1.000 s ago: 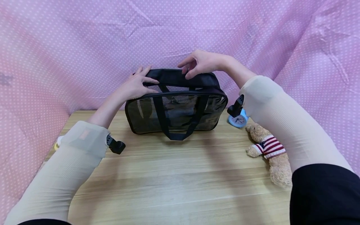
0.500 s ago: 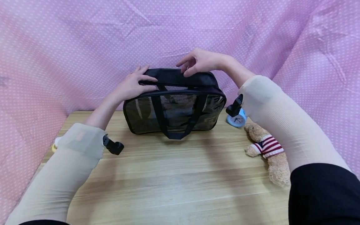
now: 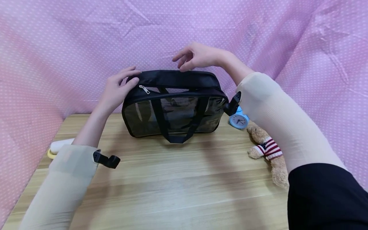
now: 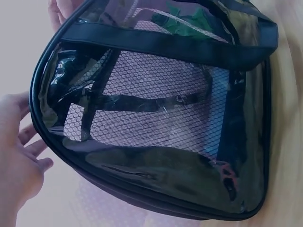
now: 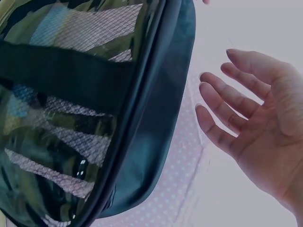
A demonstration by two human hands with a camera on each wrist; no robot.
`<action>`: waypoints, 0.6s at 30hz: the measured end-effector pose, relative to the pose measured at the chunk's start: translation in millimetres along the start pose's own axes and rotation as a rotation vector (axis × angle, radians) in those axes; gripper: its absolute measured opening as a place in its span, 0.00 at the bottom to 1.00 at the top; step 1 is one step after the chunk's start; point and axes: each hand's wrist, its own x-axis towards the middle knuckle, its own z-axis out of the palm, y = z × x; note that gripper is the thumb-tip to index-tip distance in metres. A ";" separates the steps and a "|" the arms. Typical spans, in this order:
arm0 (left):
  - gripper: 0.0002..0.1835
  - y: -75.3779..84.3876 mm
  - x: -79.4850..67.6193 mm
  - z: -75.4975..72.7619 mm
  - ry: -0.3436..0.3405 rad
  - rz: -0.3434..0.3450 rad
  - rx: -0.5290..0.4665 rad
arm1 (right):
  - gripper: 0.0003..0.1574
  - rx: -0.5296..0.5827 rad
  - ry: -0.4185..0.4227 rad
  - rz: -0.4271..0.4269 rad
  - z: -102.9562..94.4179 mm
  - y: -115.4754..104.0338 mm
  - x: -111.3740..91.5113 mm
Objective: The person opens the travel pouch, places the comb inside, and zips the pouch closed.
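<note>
A black bag (image 3: 184,119) with a see-through front and a strap handle (image 3: 176,139) stands upright at the back of the table. A silver zipper pull (image 3: 144,89) shows at the left of its top, where a gap reveals mesh. My left hand (image 3: 115,88) rests at the bag's upper left corner, thumb and fingers loosely extended and apart. In the left wrist view, its fingertips (image 4: 45,164) are right at the bag's edge. Above the back of the top hovers my right hand (image 3: 201,56), fingers relaxed. The right wrist view shows that palm (image 5: 265,137) holding nothing, apart from the bag.
Right of the bag are a light blue alarm clock (image 3: 239,120) and a teddy bear (image 3: 273,151) in a striped top, partly behind my right arm. A white and yellow object (image 3: 59,146) lies at the left by my forearm. Pink dotted cloth (image 3: 161,28) hangs behind.
My left hand has drawn left from the bag's top to its corner, uncovering the zipper pull. My right hand has risen slightly and shifted left. The bag stands in the same place.
</note>
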 end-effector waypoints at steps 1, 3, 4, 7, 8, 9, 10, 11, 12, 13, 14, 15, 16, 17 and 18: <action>0.21 -0.9 -3.0 0.0 0.039 0.011 -0.018 | 0.32 -0.001 0.005 -0.002 0.0 -1.3 0.7; 0.20 -2.3 -10.4 0.3 0.119 0.033 -0.041 | 0.32 0.001 0.015 -0.013 0.4 -3.4 2.8; 0.20 -2.9 -14.4 0.7 0.158 0.041 -0.050 | 0.31 0.001 0.021 -0.016 0.7 -4.3 3.8; 0.18 -6.0 -27.7 2.1 0.252 0.045 -0.029 | 0.30 0.010 0.036 -0.022 2.3 -7.1 6.3; 0.18 -7.5 -32.3 3.2 0.277 0.047 -0.032 | 0.29 0.012 0.042 -0.022 2.9 -8.1 7.0; 0.17 -9.1 -36.8 4.5 0.300 0.047 -0.034 | 0.29 0.015 0.049 -0.022 3.6 -9.1 7.6; 0.17 -11.3 -40.7 5.9 0.321 0.047 -0.038 | 0.28 0.017 0.059 -0.022 4.4 -10.3 8.1; 0.17 -13.1 -45.1 7.6 0.337 0.040 -0.042 | 0.27 0.017 0.069 -0.021 5.1 -11.5 8.5; 0.18 -14.8 -49.3 9.4 0.350 0.033 -0.048 | 0.26 0.018 0.081 -0.022 6.0 -12.6 8.7; 0.18 -16.7 -53.4 11.3 0.360 0.029 -0.058 | 0.26 0.016 0.094 -0.025 7.0 -13.7 9.1; 0.19 -19.1 -57.6 13.2 0.369 0.020 -0.065 | 0.25 0.013 0.107 -0.032 8.3 -14.8 9.5; 0.19 -21.4 -61.8 15.0 0.375 0.018 -0.073 | 0.24 0.011 0.120 -0.040 9.9 -16.2 10.2; 0.20 -24.0 -66.0 16.9 0.381 0.021 -0.078 | 0.24 0.008 0.130 -0.047 11.6 -17.7 10.9; 0.20 -26.1 -70.5 18.8 0.384 0.025 -0.080 | 0.23 0.007 0.138 -0.054 13.5 -19.2 11.8; 0.20 -29.0 -74.5 20.6 0.387 0.036 -0.079 | 0.23 -0.001 0.145 -0.065 15.5 -21.0 12.9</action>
